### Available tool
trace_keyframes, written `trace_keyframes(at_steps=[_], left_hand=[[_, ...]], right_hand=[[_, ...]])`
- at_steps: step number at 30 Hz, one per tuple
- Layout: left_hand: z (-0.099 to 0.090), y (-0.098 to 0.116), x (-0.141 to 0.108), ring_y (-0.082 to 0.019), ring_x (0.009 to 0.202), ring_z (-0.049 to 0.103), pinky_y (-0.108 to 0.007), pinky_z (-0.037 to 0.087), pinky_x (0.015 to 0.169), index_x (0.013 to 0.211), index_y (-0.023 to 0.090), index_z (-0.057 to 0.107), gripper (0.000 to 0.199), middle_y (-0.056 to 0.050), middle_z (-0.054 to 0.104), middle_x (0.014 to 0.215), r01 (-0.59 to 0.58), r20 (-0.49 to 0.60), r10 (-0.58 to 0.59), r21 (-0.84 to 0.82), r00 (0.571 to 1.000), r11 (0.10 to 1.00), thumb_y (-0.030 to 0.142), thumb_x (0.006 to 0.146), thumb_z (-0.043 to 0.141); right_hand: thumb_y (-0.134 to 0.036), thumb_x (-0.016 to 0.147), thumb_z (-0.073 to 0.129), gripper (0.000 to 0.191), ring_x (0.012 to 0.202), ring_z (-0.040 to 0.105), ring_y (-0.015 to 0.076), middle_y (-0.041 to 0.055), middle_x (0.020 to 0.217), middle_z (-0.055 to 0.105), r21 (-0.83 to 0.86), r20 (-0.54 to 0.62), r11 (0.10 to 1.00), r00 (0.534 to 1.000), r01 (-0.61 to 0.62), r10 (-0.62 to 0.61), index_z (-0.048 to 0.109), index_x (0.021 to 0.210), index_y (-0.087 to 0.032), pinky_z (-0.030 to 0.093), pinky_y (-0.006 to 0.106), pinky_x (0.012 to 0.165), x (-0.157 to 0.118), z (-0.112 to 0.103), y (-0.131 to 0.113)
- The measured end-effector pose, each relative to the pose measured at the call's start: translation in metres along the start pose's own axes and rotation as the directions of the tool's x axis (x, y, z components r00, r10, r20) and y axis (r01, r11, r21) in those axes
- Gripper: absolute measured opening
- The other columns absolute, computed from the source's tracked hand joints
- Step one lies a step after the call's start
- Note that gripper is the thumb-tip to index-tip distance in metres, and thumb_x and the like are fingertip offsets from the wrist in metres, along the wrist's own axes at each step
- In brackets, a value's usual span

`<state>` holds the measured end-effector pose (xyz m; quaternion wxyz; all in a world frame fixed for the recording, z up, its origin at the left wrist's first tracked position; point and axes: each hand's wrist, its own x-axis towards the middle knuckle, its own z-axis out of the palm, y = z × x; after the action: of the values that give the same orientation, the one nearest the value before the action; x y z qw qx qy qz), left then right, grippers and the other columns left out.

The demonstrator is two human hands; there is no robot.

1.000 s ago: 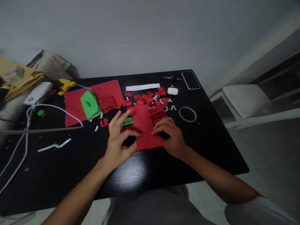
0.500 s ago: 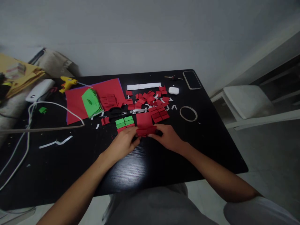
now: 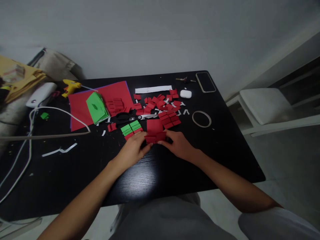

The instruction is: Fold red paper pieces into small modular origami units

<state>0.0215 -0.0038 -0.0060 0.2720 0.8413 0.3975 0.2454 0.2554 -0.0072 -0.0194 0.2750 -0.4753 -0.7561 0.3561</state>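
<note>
Between both hands is a folded red paper piece (image 3: 155,137), held by its two ends just above the black table. My left hand (image 3: 135,146) pinches its left end, and my right hand (image 3: 177,145) pinches the right end. Directly behind it lies a flat red paper square (image 3: 154,126). A green and red folded paper panel (image 3: 131,128) sits against the back of my left hand, partly covered by it. Beyond my right hand is a red folded paper panel (image 3: 169,119). Scissors (image 3: 140,117) with black handles rest behind these pieces.
Loose red folded pieces (image 3: 160,102) and white scraps lie farther back. A green paper stack (image 3: 97,108) sits on red sheets (image 3: 80,111), near a yellow glue gun (image 3: 71,86). Tape ring (image 3: 201,119), white case (image 3: 185,94) and phone (image 3: 205,82) are at right; a cable (image 3: 62,137) crosses the left.
The green and red panel has turned slightly and shifted left beside my left hand. Both hands keep hold of the red piece, which is now tilted a little differently. The view has shifted slightly.
</note>
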Motion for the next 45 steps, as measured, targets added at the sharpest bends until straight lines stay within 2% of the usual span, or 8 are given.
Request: trace_keyframes(at_steps=[11,15,19,23,30,34,38,45], left_hand=[[0.001,-0.006,0.003,-0.02,0.085,0.072,-0.03,0.056,0.076,0.108,0.019,0.07,0.013,-0.005,0.077,0.098,0.03,-0.01,-0.031,-0.05,0.999,0.998,0.019,0.095,0.067],[0.0,-0.005,0.003,-0.017,0.074,0.067,-0.027,0.05,0.067,0.107,0.019,0.067,0.016,-0.002,0.072,0.087,0.115,-0.022,-0.119,-0.143,0.993,0.983,0.022,0.092,0.07],[0.0,0.001,0.003,-0.014,0.071,0.065,-0.025,0.05,0.068,0.12,0.021,0.055,0.04,0.002,0.068,0.082,0.205,-0.045,-0.265,-0.515,0.963,0.833,0.028,0.087,0.077],[-0.002,0.017,0.007,-0.012,0.064,0.065,-0.025,0.052,0.067,0.126,0.025,0.042,0.059,0.005,0.067,0.078,0.166,-0.06,-0.327,-0.767,0.943,0.62,0.025,0.082,0.081],[-0.012,0.049,0.013,-0.011,0.065,0.068,-0.023,0.055,0.064,0.106,0.03,0.031,0.055,0.006,0.071,0.082,-0.04,-0.236,-0.281,-0.826,0.93,0.563,0.017,0.083,0.079],[-0.015,0.054,0.013,-0.01,0.066,0.064,-0.021,0.052,0.063,0.098,0.025,0.045,0.038,0.005,0.068,0.082,-0.081,-0.315,-0.267,-0.77,0.91,0.633,0.014,0.082,0.078],[-0.019,0.054,0.012,-0.008,0.066,0.057,-0.019,0.047,0.06,0.083,0.018,0.067,0.011,0.002,0.066,0.078,0.011,-0.324,-0.293,-0.653,0.9,0.757,0.017,0.082,0.077],[-0.025,0.05,0.011,-0.007,0.057,0.05,-0.018,0.04,0.055,0.091,0.02,0.078,0.007,0.003,0.065,0.068,0.157,-0.168,-0.377,-0.704,0.911,0.693,0.023,0.084,0.078]], right_hand=[[-0.025,0.092,0.073,0.011,0.07,0.061,0.0158,0.0011,0.08,0.069,-0.011,0.007,0.999,0.999,-0.041,0.041,0.066,0.089,-0.017,0.042,0.026,0.067,0.0,-0.001,0.001],[-0.027,0.088,0.075,0.014,0.076,0.066,0.0179,0.0015,0.082,0.073,0.121,-0.04,0.989,0.996,-0.08,0.085,0.064,0.086,-0.019,0.048,0.029,0.071,0.001,-0.001,0.0],[-0.031,0.077,0.085,0.043,0.079,0.074,0.0191,0.0009,0.09,0.078,0.521,-0.045,0.837,0.974,-0.165,0.22,0.058,0.109,-0.024,0.054,0.03,0.072,0.001,-0.003,-0.008],[-0.029,0.07,0.09,0.059,0.075,0.076,0.0177,-0.0029,0.085,0.076,0.761,0.012,0.618,0.956,-0.199,0.293,0.046,0.11,-0.028,0.058,0.029,0.069,0.0,-0.007,-0.023],[-0.028,0.075,0.089,0.054,0.072,0.072,0.0152,-0.0072,0.082,0.069,0.813,-0.117,0.582,0.97,-0.031,0.215,0.04,0.098,-0.03,0.058,0.03,0.069,-0.003,-0.017,-0.054],[-0.03,0.077,0.087,0.041,0.064,0.061,0.0108,-0.0066,0.075,0.061,0.771,-0.113,0.636,0.977,-0.029,0.181,0.048,0.087,-0.025,0.051,0.026,0.062,-0.001,-0.025,-0.062],[-0.032,0.073,0.09,0.043,0.062,0.055,0.0099,-0.0076,0.073,0.056,0.761,-0.112,0.645,0.965,-0.069,0.237,0.051,0.089,-0.025,0.046,0.025,0.06,0.003,-0.025,-0.065],[-0.03,0.076,0.086,0.027,0.062,0.051,0.0086,-0.0052,0.075,0.06,0.75,-0.069,0.647,0.955,-0.141,0.287,0.061,0.083,-0.021,0.039,0.023,0.057,0.009,-0.021,-0.062]])
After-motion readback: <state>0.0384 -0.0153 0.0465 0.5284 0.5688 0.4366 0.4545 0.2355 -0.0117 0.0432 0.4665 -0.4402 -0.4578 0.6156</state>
